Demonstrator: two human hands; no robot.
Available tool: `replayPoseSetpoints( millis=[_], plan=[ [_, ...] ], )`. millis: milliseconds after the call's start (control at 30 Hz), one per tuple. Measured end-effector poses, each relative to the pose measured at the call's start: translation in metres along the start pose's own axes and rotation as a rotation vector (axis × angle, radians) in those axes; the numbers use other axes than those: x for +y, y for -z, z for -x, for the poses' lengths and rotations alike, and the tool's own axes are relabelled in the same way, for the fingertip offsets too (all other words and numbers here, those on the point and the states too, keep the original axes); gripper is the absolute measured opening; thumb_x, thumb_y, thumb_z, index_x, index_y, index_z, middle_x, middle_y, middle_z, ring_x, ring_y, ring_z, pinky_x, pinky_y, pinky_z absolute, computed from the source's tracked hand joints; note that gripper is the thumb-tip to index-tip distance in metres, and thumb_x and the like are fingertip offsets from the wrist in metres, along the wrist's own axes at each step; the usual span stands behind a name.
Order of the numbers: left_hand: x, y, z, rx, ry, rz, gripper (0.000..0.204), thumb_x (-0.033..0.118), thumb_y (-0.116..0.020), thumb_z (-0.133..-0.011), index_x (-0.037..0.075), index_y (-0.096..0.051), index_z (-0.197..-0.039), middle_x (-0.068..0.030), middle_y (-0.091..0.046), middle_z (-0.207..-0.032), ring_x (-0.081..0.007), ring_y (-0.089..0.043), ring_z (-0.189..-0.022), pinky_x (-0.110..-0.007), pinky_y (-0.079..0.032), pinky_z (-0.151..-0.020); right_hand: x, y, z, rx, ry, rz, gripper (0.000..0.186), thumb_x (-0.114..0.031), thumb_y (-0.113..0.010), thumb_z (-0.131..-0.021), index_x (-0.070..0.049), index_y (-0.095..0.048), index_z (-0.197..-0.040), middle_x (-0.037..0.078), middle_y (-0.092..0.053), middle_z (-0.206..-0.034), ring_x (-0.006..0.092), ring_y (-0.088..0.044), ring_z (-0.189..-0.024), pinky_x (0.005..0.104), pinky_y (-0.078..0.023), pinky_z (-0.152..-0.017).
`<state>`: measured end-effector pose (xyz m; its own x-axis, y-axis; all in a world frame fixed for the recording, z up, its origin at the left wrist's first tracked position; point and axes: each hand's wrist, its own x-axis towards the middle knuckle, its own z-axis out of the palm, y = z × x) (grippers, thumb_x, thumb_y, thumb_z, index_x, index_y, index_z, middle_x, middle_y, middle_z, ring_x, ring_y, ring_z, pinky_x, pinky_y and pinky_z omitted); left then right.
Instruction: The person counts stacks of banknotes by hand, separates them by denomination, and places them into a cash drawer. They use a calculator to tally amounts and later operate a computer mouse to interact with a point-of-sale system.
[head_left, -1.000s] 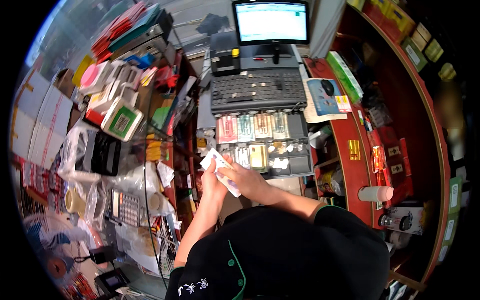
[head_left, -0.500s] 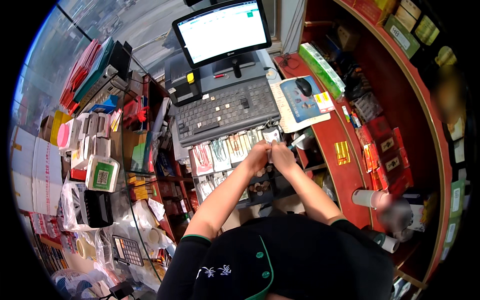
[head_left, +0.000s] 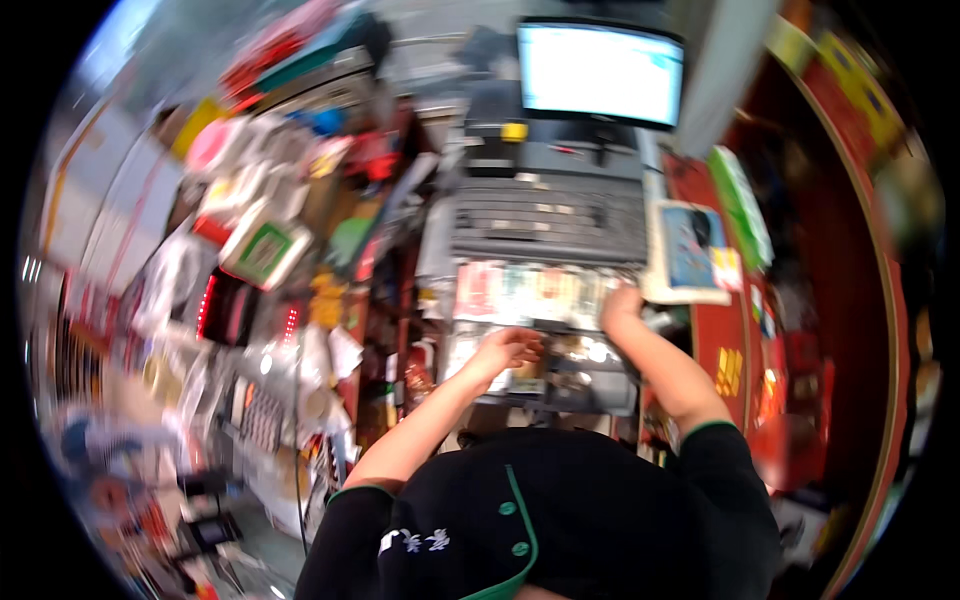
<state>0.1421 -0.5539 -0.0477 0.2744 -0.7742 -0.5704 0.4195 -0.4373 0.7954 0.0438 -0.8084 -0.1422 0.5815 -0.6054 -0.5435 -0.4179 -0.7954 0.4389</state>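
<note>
Below the keyboard, a cash drawer point(head_left: 612, 402) is pulled out, with a row of banknotes point(head_left: 528, 292) in its back compartments and coins point(head_left: 574, 381) nearer the front. Over its front left compartments hovers my left hand point(head_left: 508, 350), fingers loosely apart and nothing seen in them. At the back right end of the drawer is my right hand point(head_left: 621, 304), beside the last notes. Its fingers are smeared and partly hidden, so I cannot make out what they hold. The whole picture is blurred by motion.
A dark keyboard point(head_left: 548, 222) and a lit monitor point(head_left: 600, 72) stand behind the drawer. On the right counter lies a blue mat point(head_left: 690, 255) with a mouse point(head_left: 701, 226). Stacked goods, a green code stand point(head_left: 266, 247) and a calculator point(head_left: 258, 412) crowd the left side.
The view has swung left, so the scene sits further right. My hands, together over the drawer's right side before, are apart: left over the front left, right at the back right.
</note>
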Motion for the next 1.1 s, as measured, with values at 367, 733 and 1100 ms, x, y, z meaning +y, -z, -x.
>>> replayPoseSetpoints(
  millis=[367, 733, 1100],
  plan=[
    [-0.014, 0.145, 0.205, 0.273, -0.469, -0.572, 0.027, 0.007, -0.047, -0.086, 0.001, -0.057, -0.110, -0.0125, -0.064, -0.101, -0.0234, -0.062, -0.092, -0.035, -0.048, -0.083, -0.017, 0.079, 0.070, 0.543, 0.103, -0.676, 0.036, -0.022, -0.068, -0.078, -0.004, -0.064, -0.109, 0.018, -0.067, -0.097, 0.0357, -0.064, -0.092, 0.0436, -0.050, -0.079],
    [-0.160, 0.177, 0.244, 0.221, -0.018, -1.456, 0.029, 0.028, -0.052, -0.089, 0.008, -0.059, -0.109, -0.0150, -0.064, -0.097, -0.0324, -0.063, -0.093, -0.048, -0.048, -0.075, -0.327, 0.277, 0.271, 0.848, 1.404, -0.935, 0.041, -0.014, -0.071, -0.077, -0.007, -0.061, -0.116, 0.015, -0.054, -0.113, 0.0330, -0.051, -0.105, 0.0384, -0.043, -0.091],
    [-0.167, 0.162, 0.241, 0.475, -0.477, -1.556, 0.015, 0.020, -0.056, -0.079, 0.010, -0.066, -0.083, -0.0068, -0.060, -0.078, -0.0246, -0.063, -0.076, -0.046, -0.046, -0.071, -0.373, 0.275, 0.304, 0.964, 1.268, -0.539, 0.040, -0.027, -0.073, -0.073, -0.013, -0.066, -0.109, 0.017, -0.047, -0.132, 0.0399, -0.041, -0.122, 0.0487, -0.034, -0.099]
  ],
)
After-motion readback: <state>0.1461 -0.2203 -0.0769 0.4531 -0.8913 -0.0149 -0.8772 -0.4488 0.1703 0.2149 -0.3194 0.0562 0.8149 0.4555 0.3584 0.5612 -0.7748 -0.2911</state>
